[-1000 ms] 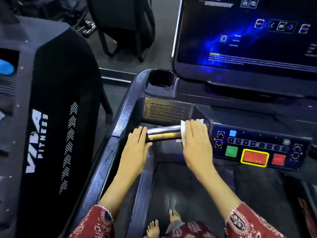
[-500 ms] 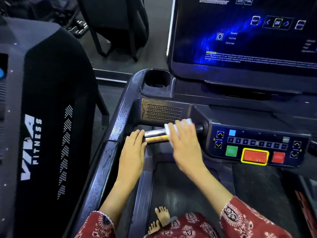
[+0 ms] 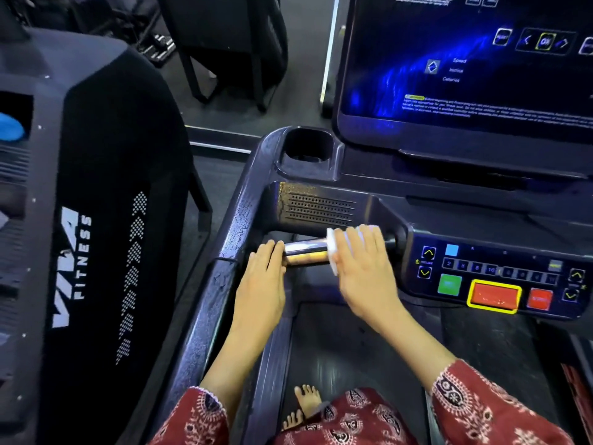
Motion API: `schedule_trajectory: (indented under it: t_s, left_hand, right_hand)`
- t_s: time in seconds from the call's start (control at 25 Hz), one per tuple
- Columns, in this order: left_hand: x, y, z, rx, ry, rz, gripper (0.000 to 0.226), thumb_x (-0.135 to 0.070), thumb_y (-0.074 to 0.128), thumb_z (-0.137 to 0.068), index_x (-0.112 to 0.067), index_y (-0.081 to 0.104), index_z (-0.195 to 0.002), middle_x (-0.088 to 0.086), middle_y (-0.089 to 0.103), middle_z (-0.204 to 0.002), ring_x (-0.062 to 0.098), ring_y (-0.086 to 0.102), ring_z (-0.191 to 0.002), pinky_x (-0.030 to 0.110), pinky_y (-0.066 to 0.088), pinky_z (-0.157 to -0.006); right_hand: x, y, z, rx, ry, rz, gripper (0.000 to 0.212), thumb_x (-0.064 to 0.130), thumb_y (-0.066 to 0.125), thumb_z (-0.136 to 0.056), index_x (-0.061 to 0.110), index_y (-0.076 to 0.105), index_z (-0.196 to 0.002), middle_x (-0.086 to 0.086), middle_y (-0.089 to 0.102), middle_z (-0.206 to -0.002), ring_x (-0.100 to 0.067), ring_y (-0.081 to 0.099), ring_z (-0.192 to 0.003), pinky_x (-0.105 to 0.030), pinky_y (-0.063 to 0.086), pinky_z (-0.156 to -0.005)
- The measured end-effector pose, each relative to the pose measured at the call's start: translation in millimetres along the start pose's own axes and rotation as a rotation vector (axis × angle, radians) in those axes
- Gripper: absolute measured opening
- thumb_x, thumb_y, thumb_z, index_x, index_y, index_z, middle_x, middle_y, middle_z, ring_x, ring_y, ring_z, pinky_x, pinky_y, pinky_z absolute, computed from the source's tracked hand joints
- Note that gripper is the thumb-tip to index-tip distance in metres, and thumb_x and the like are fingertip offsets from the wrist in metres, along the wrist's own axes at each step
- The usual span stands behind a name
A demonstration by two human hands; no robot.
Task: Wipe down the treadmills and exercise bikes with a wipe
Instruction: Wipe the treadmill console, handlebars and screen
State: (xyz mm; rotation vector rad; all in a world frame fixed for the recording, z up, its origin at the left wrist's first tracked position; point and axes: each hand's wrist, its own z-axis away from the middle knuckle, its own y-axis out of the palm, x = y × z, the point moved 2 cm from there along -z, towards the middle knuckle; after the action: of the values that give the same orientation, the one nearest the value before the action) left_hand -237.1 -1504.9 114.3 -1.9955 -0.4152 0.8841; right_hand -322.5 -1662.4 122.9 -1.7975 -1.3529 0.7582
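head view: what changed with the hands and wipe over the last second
The right hand, pressing the white wipe on the shiny chrome handlebar, slid left toward the left hand, leaving less bare chrome between them. The left hand stayed resting on the bar's left end; nothing gripped or released.

A grey floor (image 3: pixel 305 91) runs along the far side. On it, near its far edge, stands a black piece of equipment (image 3: pixel 224 33) on thin dark legs. Left of it lie small metal parts (image 3: pixel 160 43), too blurred to identify. A pale strip (image 3: pixel 221 146) crosses the floor nearer in.
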Motion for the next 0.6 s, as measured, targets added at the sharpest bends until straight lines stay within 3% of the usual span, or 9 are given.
schedule_trajectory:
  t_s: [0.12,0.24,0.36,0.48,0.6]
  left_hand:
    - [4,-10,4,-0.006,0.071,-0.132,0.041,0.01,0.065,-0.075,0.006,0.06,-0.115,0.022,0.06,-0.119,0.043,0.059,-0.11,0.04,0.028,-0.104]
    - [17,-25,11,-0.038,0.033,-0.232,0.046,0.011,0.064,-0.073,0.008,0.059,-0.118,0.024,0.057,-0.125,0.042,0.054,-0.117,0.042,0.031,-0.105]
    - [32,-32,19,-0.028,-0.009,-0.308,0.06,0.012,0.067,-0.067,0.007,0.054,-0.125,0.025,0.054,-0.13,0.043,0.053,-0.119,0.049,0.041,-0.1]
    - [34,-33,25,0.031,-0.035,-0.326,0.075,0.012,0.075,-0.061,0.005,0.049,-0.132,0.023,0.05,-0.136,0.04,0.051,-0.123,0.048,0.041,-0.101]
    - [31,-35,25,0.043,-0.048,-0.31,0.075,0.014,0.072,-0.064,0.005,0.047,-0.134,0.022,0.049,-0.137,0.041,0.05,-0.122,0.047,0.041,-0.103]
  right_hand:
    - [35,19,-14,0.015,-0.116,-0.038,0.031,0.015,0.045,-0.095,-0.001,0.06,-0.117,-0.014,0.054,-0.093,-0.033,0.046,-0.079,-0.047,0.04,-0.083]
    - [68,37,-22,0.05,-0.155,-0.057,0.032,0.014,0.046,-0.088,0.0,0.06,-0.113,-0.014,0.054,-0.089,-0.032,0.049,-0.076,-0.043,0.036,-0.079]
    - [95,48,-26,0.071,-0.25,-0.092,0.045,0.01,0.037,-0.082,-0.003,0.057,-0.121,-0.018,0.06,-0.102,-0.036,0.056,-0.091,-0.045,0.04,-0.09]
    - [71,40,-14,-0.014,-0.449,-0.134,0.044,0.0,0.041,-0.086,-0.005,0.05,-0.129,-0.021,0.058,-0.127,-0.038,0.049,-0.115,-0.048,0.036,-0.103]
    - [30,26,-6,-0.056,-0.381,-0.077,0.031,0.005,0.046,-0.097,-0.005,0.057,-0.125,-0.022,0.059,-0.122,-0.04,0.054,-0.106,-0.05,0.041,-0.095]
